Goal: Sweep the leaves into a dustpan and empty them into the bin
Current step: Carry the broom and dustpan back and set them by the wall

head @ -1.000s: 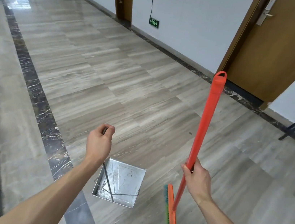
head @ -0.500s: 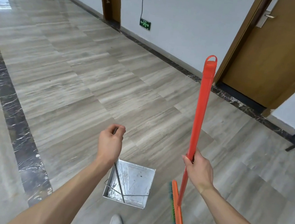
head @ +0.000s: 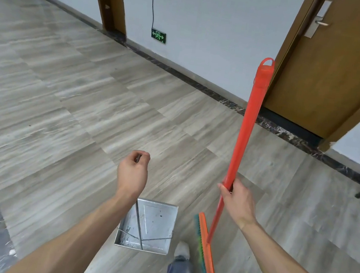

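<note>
- No leaves and no bin are seen anywhere on the floor point(head: 86, 104); which way they lie from the hands cannot be told, so a walk to find them is judged to come first.
- At lower left of centre, the left hand point(head: 132, 172) is curled round the top of a thin metal rod, by which the dustpan point(head: 150, 227) is hung straight below it, mouth up and nothing but specks inside.
- A foot point(head: 182, 251) is seen just right of the dustpan.
- Right of centre, the broom point(head: 245, 131) is held nearly upright, its long red handle gripped low down by the right hand point(head: 236, 201), with the head down by the foot.
- Along the far wall an exit sign point(head: 158, 35) is mounted low, and a door point(head: 336, 72) is shut at far right.
- Nothing is seen to block the open floor ahead.
</note>
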